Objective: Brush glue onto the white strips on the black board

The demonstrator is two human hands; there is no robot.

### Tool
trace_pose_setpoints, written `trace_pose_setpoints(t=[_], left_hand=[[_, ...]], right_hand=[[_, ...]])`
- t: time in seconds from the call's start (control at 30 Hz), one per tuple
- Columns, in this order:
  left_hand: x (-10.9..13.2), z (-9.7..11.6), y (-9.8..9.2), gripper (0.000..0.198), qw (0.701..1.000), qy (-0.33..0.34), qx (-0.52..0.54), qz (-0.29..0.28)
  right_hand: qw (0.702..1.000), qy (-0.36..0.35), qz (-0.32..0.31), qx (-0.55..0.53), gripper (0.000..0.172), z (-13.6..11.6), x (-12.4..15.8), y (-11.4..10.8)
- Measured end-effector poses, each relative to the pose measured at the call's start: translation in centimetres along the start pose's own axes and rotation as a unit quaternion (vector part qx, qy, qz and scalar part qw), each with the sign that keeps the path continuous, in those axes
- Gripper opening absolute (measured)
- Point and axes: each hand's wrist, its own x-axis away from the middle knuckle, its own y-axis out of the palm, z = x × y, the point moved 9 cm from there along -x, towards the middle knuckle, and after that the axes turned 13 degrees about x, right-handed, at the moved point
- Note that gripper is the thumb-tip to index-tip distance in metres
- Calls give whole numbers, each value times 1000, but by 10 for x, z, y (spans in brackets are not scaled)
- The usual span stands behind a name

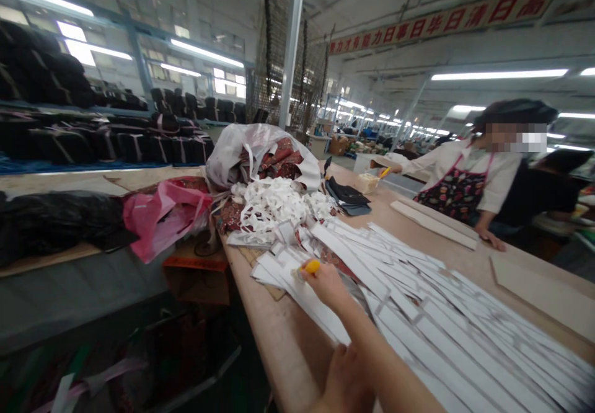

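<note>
My right hand [323, 283] is closed around the yellow handle of a brush [310, 266]. The brush's tip touches the far part of a white strip [304, 298] on the table's left side. Below my right forearm, my left hand [346, 376] is partly hidden, its bent fingers at the near end of that strip. More white strips [418, 295] lie overlapped to the right, with grey bands along their edges. Beyond my hands rises a heap of curly white trimmings [274, 205] over reddish patterned fabric.
A clear plastic bag [227, 155] of patterned fabric stands behind the trimmings. Dark folded pieces [346, 196] lie beside it. Across the table [260, 320], a co-worker [458, 183] holds a yellow-handled brush [385, 172] near a cream block [367, 182]. At left lies a pink bag [162, 211].
</note>
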Motion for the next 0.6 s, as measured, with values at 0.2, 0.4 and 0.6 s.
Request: trace_pose_setpoints(t=[0.2, 0.4, 0.6], left_hand=[[8, -3, -2, 15, 995, -54, 33, -81], [7, -19, -32, 14, 983, -139, 119, -37], [-2, -40, -44, 8, 939, -212, 266, 51]], right_hand=[[991, 106, -66, 47, 20, 89, 70, -21], [970, 199, 60, -125, 33, 120, 160, -32], [991, 131, 37, 3, 28, 80, 190, 20]])
